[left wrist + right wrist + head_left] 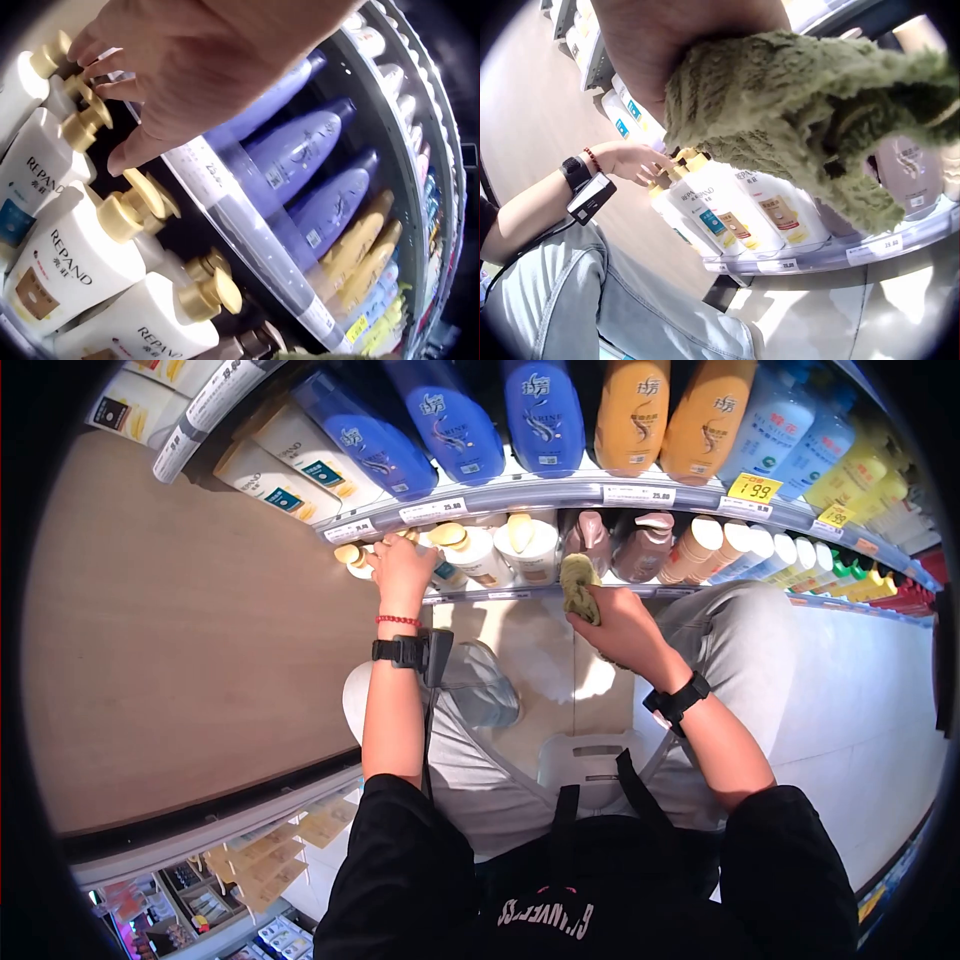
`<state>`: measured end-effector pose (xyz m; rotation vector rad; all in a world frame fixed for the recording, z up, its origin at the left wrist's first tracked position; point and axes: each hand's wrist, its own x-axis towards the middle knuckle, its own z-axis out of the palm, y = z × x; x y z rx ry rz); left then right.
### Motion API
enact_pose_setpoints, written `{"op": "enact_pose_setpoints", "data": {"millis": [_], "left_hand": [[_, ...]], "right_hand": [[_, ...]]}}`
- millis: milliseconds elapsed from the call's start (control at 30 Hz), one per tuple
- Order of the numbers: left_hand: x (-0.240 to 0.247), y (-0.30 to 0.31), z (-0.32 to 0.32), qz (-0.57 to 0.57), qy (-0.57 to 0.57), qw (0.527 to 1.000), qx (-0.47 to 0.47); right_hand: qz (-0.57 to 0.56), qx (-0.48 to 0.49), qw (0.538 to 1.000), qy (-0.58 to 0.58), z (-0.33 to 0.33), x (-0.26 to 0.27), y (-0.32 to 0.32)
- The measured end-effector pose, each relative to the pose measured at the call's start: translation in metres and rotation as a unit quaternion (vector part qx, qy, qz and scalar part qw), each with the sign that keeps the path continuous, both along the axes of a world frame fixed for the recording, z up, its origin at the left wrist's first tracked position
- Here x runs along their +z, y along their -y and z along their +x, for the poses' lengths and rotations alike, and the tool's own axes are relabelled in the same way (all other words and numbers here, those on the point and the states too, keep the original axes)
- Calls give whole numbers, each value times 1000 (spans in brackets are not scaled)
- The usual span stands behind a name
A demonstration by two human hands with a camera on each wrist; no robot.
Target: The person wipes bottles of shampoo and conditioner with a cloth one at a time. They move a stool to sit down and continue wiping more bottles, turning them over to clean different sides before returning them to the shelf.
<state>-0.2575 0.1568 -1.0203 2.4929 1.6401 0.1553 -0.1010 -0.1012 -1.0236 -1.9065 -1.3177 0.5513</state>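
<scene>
My right hand (632,632) grips a fuzzy green cloth (772,112), which bunches out past the fingers in front of the lower shelf. At the left end of that shelf, my left hand (404,572) reaches in over white REPAND pump bottles (75,259). Its fingers (112,64) are extended and slightly bent, close by the gold pump heads (88,124), with the thumb spread apart. The bottles stand upright in a row, pumps on top. Brownish-pink pump bottles (643,550) stand beside them, near the cloth.
The upper shelf, edged with price tags (433,510), overhangs the row and holds blue bottles (543,420) and orange bottles (633,415). More coloured bottles continue to the right. Knees in grey trousers (735,630) flank a white stool (580,755).
</scene>
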Motion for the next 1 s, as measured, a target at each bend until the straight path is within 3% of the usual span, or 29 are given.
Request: {"op": "enact_pose_setpoints", "data": {"millis": [100, 200, 300, 367, 467, 500, 600, 633, 733, 767, 833, 1000], "left_hand": [[15, 32, 8, 108, -10, 992, -62], [22, 50, 18, 104, 25, 983, -148], [4, 56, 34, -32, 163, 969, -182], [-10, 52, 43, -119, 174, 960, -187], [-21, 55, 53, -72, 208, 956, -194], [-28, 49, 56, -15, 207, 942, -263], [-44, 48, 64, -106, 254, 919, -282], [-55, 42, 68, -192, 265, 898, -293], [-77, 38, 76, -118, 263, 904, -316], [-78, 41, 80, -105, 272, 903, -317], [-78, 42, 84, -185, 255, 916, -250], [-85, 45, 88, -190, 308, 919, -156]], "right_hand": [[-3, -11, 1000, -7, -1, -2, 2], [-3, -8, 1000, 4, -1, -5, 3], [-22, 3, 999, 44, -8, -9, 4], [-20, 46, 997, 55, -19, -19, 6], [-122, 165, 978, 50, -46, -23, 10], [-132, 189, 972, 51, -53, -22, 12], [-152, 248, 955, 54, -64, -21, 19], [-152, 258, 952, 58, -66, -22, 20], [-147, 256, 954, 55, -66, -20, 23], [-145, 250, 956, 52, -65, -19, 23], [-139, 242, 958, 57, -63, -19, 22], [-141, 230, 961, 55, -58, -19, 22]]}}
